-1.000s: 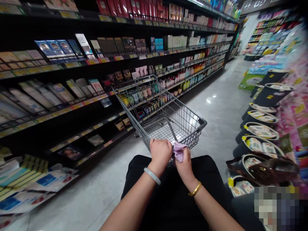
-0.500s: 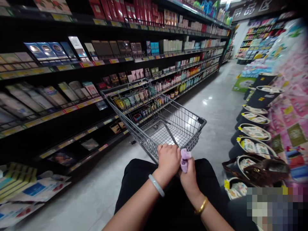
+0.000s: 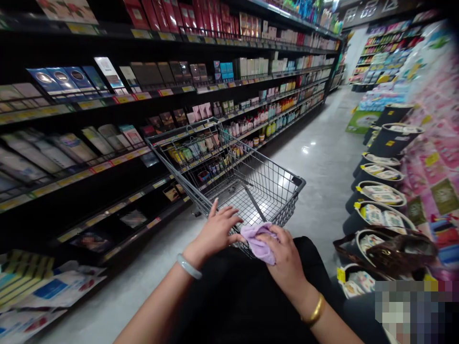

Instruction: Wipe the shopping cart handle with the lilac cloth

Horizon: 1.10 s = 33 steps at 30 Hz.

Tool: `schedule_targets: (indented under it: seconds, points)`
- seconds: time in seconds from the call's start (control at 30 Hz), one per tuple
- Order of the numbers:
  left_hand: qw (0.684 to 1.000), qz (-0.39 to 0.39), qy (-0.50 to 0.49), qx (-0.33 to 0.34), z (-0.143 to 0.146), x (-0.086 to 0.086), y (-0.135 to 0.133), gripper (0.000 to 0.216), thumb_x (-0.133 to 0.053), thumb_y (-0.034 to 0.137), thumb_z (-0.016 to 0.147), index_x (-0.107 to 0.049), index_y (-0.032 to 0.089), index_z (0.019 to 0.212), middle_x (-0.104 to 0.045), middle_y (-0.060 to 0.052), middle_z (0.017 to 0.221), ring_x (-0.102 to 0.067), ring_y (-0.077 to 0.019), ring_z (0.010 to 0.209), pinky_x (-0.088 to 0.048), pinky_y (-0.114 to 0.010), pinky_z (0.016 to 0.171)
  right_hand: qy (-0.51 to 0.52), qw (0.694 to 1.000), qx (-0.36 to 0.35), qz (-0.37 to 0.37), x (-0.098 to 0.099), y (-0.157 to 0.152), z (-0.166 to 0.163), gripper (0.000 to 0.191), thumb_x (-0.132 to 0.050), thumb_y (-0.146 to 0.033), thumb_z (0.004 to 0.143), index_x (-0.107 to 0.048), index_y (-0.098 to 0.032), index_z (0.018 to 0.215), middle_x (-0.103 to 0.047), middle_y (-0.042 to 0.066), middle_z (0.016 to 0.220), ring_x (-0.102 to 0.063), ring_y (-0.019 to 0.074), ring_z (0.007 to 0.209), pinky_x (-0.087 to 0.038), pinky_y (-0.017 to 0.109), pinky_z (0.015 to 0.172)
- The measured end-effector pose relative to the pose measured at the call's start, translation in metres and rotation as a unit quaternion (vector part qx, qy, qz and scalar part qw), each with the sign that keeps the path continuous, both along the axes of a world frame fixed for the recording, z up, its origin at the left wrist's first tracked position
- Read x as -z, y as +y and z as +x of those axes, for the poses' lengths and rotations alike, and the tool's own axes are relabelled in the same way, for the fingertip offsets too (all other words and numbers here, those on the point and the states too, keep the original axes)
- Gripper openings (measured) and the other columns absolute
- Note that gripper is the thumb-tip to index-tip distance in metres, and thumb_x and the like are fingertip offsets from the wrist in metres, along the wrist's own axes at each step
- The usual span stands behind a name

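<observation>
In my right hand point(image 3: 287, 248) is a crumpled lilac cloth point(image 3: 258, 242), gripped between thumb and fingers above my lap. My left hand point(image 3: 218, 229) is open beside it, fingers spread, with its thumb close to the cloth's left edge; whether it touches I cannot tell. Right in front of both hands stands a grey wire shopping cart point(image 3: 283, 210), its near end partly hidden behind them. A pale bangle point(image 3: 189, 266) circles the left wrist and a gold bangle point(image 3: 314, 310) the right.
Shelves point(image 3: 136, 95) of boxed and bottled goods run along the left. Dark buckets point(image 3: 399, 138) of packets line the right side, with a brown bag point(image 3: 398, 253) on the nearer ones. A shiny floor aisle point(image 3: 315, 143) leads away between them. Flat packs point(image 3: 46, 286) lie at lower left.
My left hand has let go of the cloth, moved left and spread its fingers. The cloth, bunched small before, is now more opened out in my right hand.
</observation>
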<state>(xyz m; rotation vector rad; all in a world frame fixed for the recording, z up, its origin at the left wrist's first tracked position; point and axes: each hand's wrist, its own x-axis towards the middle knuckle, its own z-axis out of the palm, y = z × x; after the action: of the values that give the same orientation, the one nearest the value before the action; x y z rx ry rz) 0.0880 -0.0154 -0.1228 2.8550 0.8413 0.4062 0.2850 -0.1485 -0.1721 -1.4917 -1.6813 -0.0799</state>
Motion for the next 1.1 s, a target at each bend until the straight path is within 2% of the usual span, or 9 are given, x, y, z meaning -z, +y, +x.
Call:
schedule_targets:
  seconds: [0.03, 0.1, 0.17, 0.23, 0.33, 0.47, 0.67, 0.97, 1.1]
  points:
    - [1.0, 0.006, 0.0, -0.013, -0.006, 0.001, 0.007, 0.054, -0.049, 0.071, 0.083, -0.066, 0.028, 0.111, -0.062, -0.007, 0.129, -0.05, -0.0281, 0.125, 0.004, -0.057, 0.118, -0.003, 1.0, -0.004, -0.015, -0.002, 0.001, 0.001, 0.032, -0.06, -0.012, 0.083, -0.07, -0.028, 0.108, -0.053, 0.008, 0.12, -0.052, 0.0242, 0.108, -0.048, 0.043, 0.095]
    - [1.0, 0.004, 0.008, -0.02, -0.013, 0.003, 0.018, 0.051, -0.045, 0.069, 0.087, -0.067, 0.025, 0.099, -0.068, -0.005, 0.109, -0.058, -0.0237, 0.109, -0.012, -0.052, 0.117, -0.001, 0.999, -0.01, -0.035, -0.004, 0.007, 0.005, 0.032, -0.06, -0.012, 0.081, -0.07, -0.028, 0.106, -0.055, 0.008, 0.118, -0.051, 0.0242, 0.107, -0.048, 0.042, 0.094]
    - [1.0, 0.001, 0.02, -0.012, -0.014, 0.004, 0.026, 0.051, -0.041, 0.067, 0.09, -0.066, 0.022, 0.089, -0.068, -0.003, 0.09, -0.059, -0.0204, 0.091, -0.03, -0.044, 0.106, 0.006, 0.999, -0.005, -0.042, -0.006, 0.012, 0.007, 0.031, -0.061, -0.011, 0.08, -0.071, -0.028, 0.104, -0.055, 0.008, 0.116, -0.051, 0.0242, 0.106, -0.047, 0.041, 0.093]
    - [1.0, 0.005, 0.029, -0.004, -0.011, 0.004, 0.028, 0.054, -0.039, 0.068, 0.09, -0.065, 0.021, 0.085, -0.065, -0.004, 0.082, -0.057, -0.0199, 0.084, -0.036, -0.038, 0.093, 0.009, 0.998, 0.019, -0.052, -0.009, 0.016, 0.005, 0.032, -0.061, -0.01, 0.078, -0.071, -0.028, 0.103, -0.055, 0.008, 0.115, -0.051, 0.0245, 0.105, -0.047, 0.04, 0.092]
    - [0.999, 0.023, 0.03, -0.013, -0.002, 0.004, 0.023, 0.056, -0.034, 0.067, 0.092, -0.063, 0.02, 0.083, -0.063, -0.005, 0.08, -0.054, -0.0201, 0.081, -0.035, -0.036, 0.086, -0.017, 0.996, 0.06, -0.066, -0.018, 0.013, -0.006, 0.032, -0.06, -0.01, 0.079, -0.07, -0.026, 0.104, -0.056, 0.009, 0.116, -0.05, 0.0255, 0.104, -0.045, 0.041, 0.09]
    - [0.998, 0.043, 0.024, -0.042, 0.01, 0.005, 0.011, 0.057, -0.032, 0.067, 0.092, -0.062, 0.02, 0.082, -0.062, -0.004, 0.079, -0.052, -0.0199, 0.081, -0.034, -0.035, 0.084, -0.091, 0.99, 0.072, -0.083, -0.032, 0.005, -0.021, 0.032, -0.055, -0.011, 0.083, -0.068, -0.026, 0.108, -0.059, 0.01, 0.118, -0.051, 0.0265, 0.104, -0.043, 0.041, 0.088]
    - [0.996, 0.047, 0.009, -0.071, 0.026, 0.009, -0.002, 0.057, -0.035, 0.068, 0.091, -0.063, 0.02, 0.081, -0.062, -0.004, 0.078, -0.053, -0.02, 0.08, -0.033, -0.035, 0.082, -0.146, 0.978, 0.11, -0.102, -0.041, 0.0, -0.02, 0.034, -0.051, -0.01, 0.085, -0.067, -0.025, 0.111, -0.061, 0.012, 0.118, -0.052, 0.0278, 0.104, -0.041, 0.041, 0.084]
    - [0.99, 0.074, -0.004, -0.118, 0.068, 0.014, -0.024, 0.05, -0.042, 0.061, 0.092, -0.065, 0.019, 0.078, -0.064, -0.006, 0.078, -0.057, -0.0219, 0.083, -0.034, -0.037, 0.083, -0.199, 0.963, 0.168, -0.07, -0.028, 0.009, 0.003, 0.024, -0.052, -0.018, 0.091, -0.068, -0.022, 0.108, -0.061, 0.012, 0.121, -0.051, 0.0282, 0.107, -0.04, 0.04, 0.082]
    - [0.994, 0.05, -0.011, -0.095, 0.07, 0.006, -0.022, 0.038, -0.047, 0.052, 0.095, -0.068, 0.021, 0.087, -0.066, -0.005, 0.085, -0.058, -0.0205, 0.087, -0.035, -0.036, 0.082, -0.214, 0.96, 0.176, -0.039, -0.018, 0.014, 0.025, 0.023, -0.053, -0.018, 0.091, -0.069, -0.022, 0.107, -0.062, 0.011, 0.12, -0.049, 0.0277, 0.108, -0.04, 0.04, 0.086]
